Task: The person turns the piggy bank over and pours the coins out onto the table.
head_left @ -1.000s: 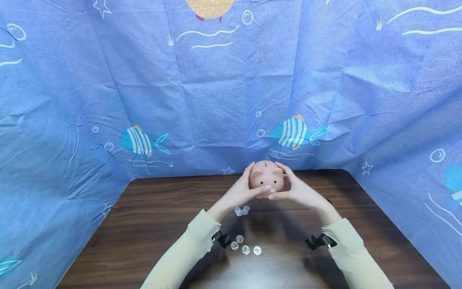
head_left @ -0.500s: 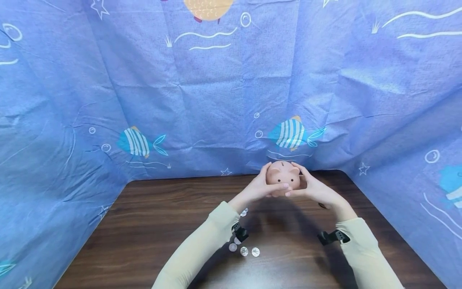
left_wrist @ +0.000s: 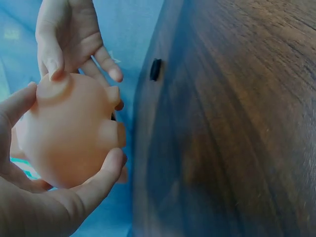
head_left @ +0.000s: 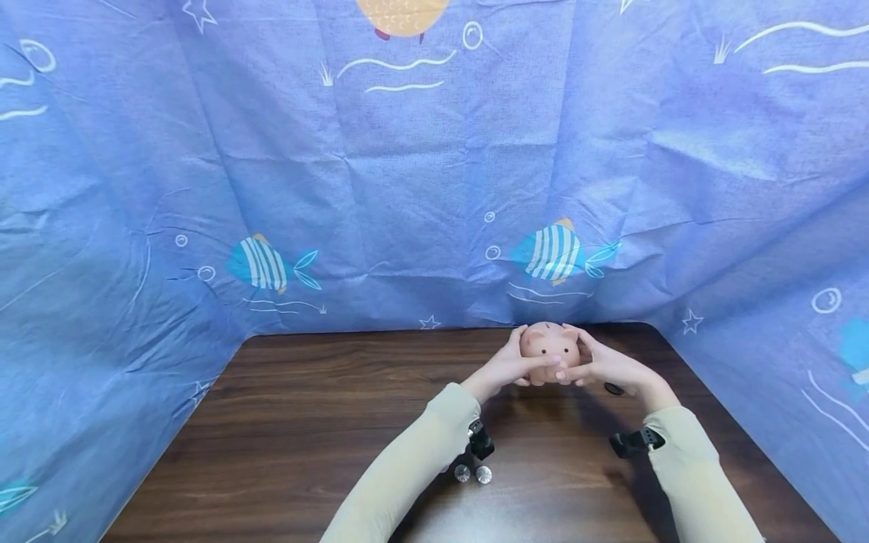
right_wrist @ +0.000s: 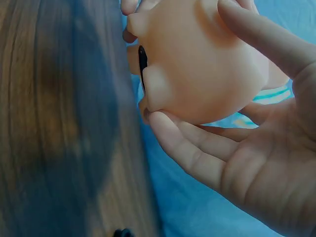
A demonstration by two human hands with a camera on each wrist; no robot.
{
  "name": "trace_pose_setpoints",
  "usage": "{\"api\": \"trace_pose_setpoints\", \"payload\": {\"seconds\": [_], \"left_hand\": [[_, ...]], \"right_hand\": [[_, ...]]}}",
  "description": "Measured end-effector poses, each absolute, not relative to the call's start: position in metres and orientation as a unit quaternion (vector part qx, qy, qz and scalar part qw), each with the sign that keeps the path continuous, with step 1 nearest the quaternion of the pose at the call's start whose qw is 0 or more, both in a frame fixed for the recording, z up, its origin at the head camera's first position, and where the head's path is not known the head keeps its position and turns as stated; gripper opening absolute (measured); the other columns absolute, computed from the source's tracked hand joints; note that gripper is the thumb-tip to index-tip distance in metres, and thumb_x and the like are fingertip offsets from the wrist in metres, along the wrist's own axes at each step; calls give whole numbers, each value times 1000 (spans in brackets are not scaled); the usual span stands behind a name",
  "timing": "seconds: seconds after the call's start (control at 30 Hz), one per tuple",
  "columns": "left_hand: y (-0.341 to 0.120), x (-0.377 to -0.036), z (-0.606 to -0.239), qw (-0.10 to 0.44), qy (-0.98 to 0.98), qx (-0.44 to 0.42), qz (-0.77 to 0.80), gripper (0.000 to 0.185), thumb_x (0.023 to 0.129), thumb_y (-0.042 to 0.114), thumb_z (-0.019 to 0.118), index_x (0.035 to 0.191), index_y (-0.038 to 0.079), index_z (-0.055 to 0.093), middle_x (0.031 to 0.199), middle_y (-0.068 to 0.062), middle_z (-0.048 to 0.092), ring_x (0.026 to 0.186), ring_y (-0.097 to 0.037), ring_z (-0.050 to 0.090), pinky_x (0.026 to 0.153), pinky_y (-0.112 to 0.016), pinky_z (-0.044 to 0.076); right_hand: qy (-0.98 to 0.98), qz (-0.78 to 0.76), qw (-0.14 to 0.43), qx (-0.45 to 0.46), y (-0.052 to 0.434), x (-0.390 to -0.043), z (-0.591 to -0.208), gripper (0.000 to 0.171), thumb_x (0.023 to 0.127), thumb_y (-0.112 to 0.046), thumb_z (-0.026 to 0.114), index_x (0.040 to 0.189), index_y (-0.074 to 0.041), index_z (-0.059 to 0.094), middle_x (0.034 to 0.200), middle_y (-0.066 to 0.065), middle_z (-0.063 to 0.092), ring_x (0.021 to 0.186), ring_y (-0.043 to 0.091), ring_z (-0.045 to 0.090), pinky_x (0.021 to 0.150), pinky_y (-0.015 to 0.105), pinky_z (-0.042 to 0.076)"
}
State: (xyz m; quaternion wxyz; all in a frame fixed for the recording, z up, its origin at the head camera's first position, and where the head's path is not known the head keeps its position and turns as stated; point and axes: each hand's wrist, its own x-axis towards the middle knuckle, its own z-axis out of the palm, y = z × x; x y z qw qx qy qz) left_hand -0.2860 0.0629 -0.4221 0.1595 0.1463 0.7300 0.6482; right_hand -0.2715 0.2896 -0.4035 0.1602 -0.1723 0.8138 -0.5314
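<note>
Currently pig bank (head_left: 550,343) cupped between left hand (head_left: 508,366) and right hand (head_left: 604,364), fingers curled round flanks, above surface (head_left: 305,407). Judged light, smooth, slippery; best held by flanks.

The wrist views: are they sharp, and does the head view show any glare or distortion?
Head view: sharp, a pale glare patch on the table, the backdrop bent by a wide lens. Left wrist view: piggy bank soft, wood blurred. Right wrist view: wood smeared, hands soft.

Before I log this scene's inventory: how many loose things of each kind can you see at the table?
Piggy bank: 1, held by left hand and right hand
Coins: 2 visible
Small black piece: 1
Total: 4
</note>
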Motion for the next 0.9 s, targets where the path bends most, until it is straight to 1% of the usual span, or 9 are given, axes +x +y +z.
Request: {"api": "trace_pose_setpoints", "payload": {"seconds": [0.1,0.17,0.23,0.37,0.43,0.6,0.67,0.8,0.9], "left_hand": [[69,-287,-429,158,732,135,649,98,83,36,82,158,15,22,130,-3,57,90,-17,64,81,-54,56],[73,-286,-434,159,732,127,650,100,83,37,82,159,15,21,131,-4,57,89,-17,64,79,-51,57],[76,-285,-438,164,731,123,651,100,83,38,82,159,15,20,130,-4,58,86,-19,65,78,-51,57],[79,-284,-444,170,731,118,650,101,83,39,82,160,15,19,130,-4,58,83,-19,65,77,-50,57],[80,-283,-445,167,731,116,651,101,83,40,81,160,15,20,132,-4,57,84,-19,65,76,-49,57],[83,-281,-447,153,735,116,650,100,83,40,81,159,15,22,132,-7,58,79,-18,66,70,-45,58],[83,-281,-448,148,741,116,645,98,84,40,81,159,15,23,129,-6,59,76,-18,66,68,-43,58],[84,-279,-448,148,748,122,635,99,85,41,80,159,14,21,115,-5,64,69,-18,66,64,-42,57],[84,-278,-447,143,755,130,626,98,86,42,79,159,13,20,115,-7,64,66,-18,65,61,-40,56]], "right_hand": [[811,-535,163,-172,295,-275,-411,101,90,-15,77,160,-7,5,150,34,27,104,27,64,86,47,55],[811,-534,170,-166,298,-276,-416,102,91,-15,76,160,-6,3,154,34,18,104,26,64,87,48,55],[811,-535,181,-156,300,-276,-420,102,91,-16,76,160,-6,1,155,34,16,103,26,64,87,48,55],[809,-536,195,-140,302,-277,-424,104,90,-16,77,160,-6,0,154,34,20,105,25,63,86,46,56],[806,-542,194,-141,303,-277,-425,104,90,-15,77,160,-5,1,153,35,19,104,26,63,86,45,56],[799,-552,192,-141,306,-276,-428,100,90,-13,77,159,-6,4,151,35,19,102,25,64,84,44,56],[797,-554,195,-141,307,-276,-429,99,90,-12,76,158,-6,5,151,35,20,101,25,64,84,44,57],[789,-563,204,-138,308,-276,-430,100,91,-12,75,159,-8,2,154,35,17,103,26,64,84,46,57],[779,-575,208,-137,309,-276,-430,102,91,-11,75,160,-9,0,155,35,11,103,28,65,83,50,57]]}}
